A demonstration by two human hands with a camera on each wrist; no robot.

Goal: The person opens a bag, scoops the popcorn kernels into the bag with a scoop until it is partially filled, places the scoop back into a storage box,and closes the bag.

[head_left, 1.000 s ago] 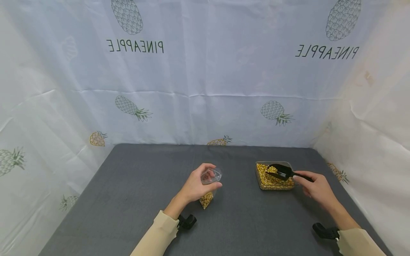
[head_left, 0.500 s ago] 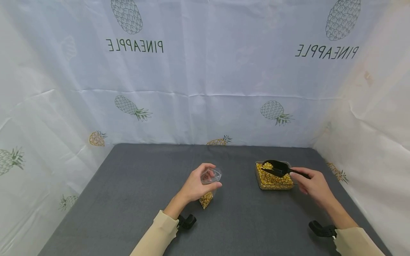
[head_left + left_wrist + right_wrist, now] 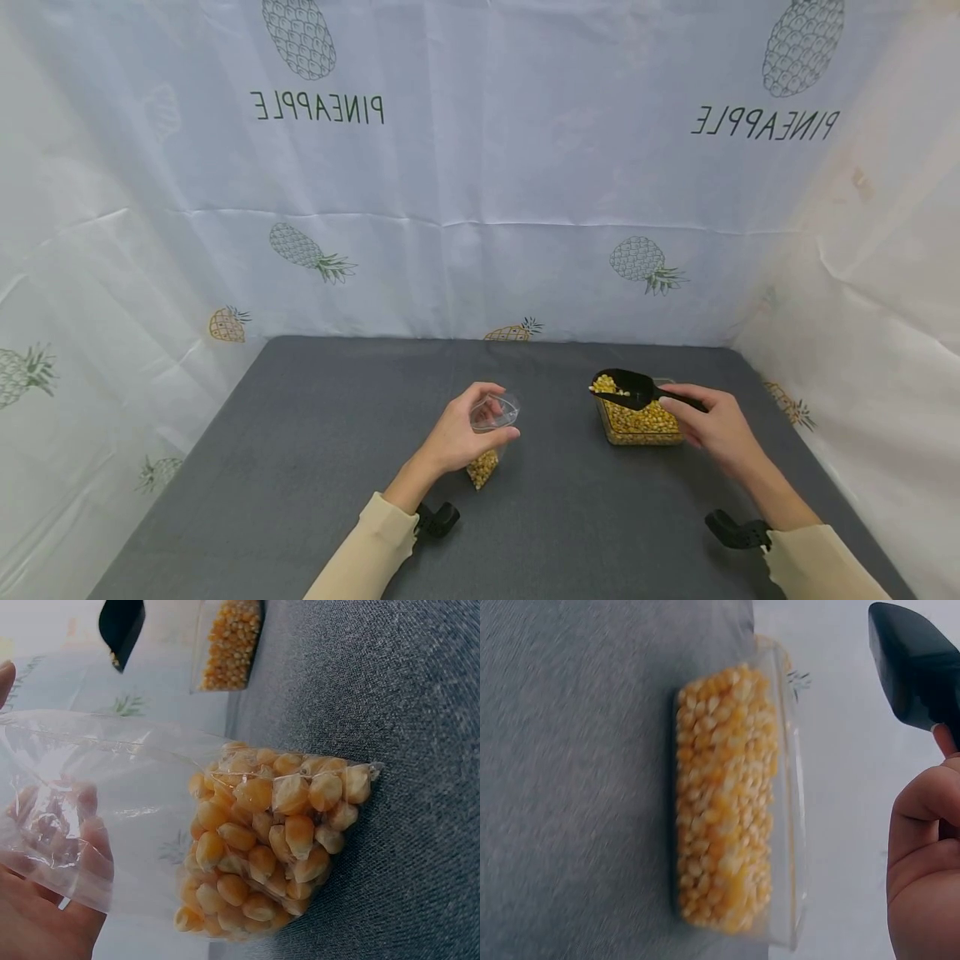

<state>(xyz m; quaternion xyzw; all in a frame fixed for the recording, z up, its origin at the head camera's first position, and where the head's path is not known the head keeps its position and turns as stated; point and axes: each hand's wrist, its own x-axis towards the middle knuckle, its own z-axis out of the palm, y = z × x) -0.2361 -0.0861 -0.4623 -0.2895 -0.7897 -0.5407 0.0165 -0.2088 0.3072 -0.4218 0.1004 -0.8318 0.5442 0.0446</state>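
Note:
My left hand [image 3: 459,432] grips the upper part of a clear plastic bag [image 3: 142,750], its mouth spread between thumb and fingers. Corn kernels [image 3: 259,840] fill the bag's lower part, which rests on the dark cloth. In my right hand [image 3: 712,429] is the handle of a black scoop [image 3: 633,389], held above a clear rectangular container [image 3: 645,442]. Kernels lie in the scoop's front end. The right wrist view shows the container of corn [image 3: 727,802] with the scoop raised over it.
A dark grey cloth [image 3: 337,433] covers the table. White curtains [image 3: 480,167] printed with pineapples hang behind it and along both sides. The container stands toward the table's right side, apart from the bag.
My right hand has lifted the scoop with its kernels and moved it left, toward the container's left edge. My left hand and the bag stay in place.

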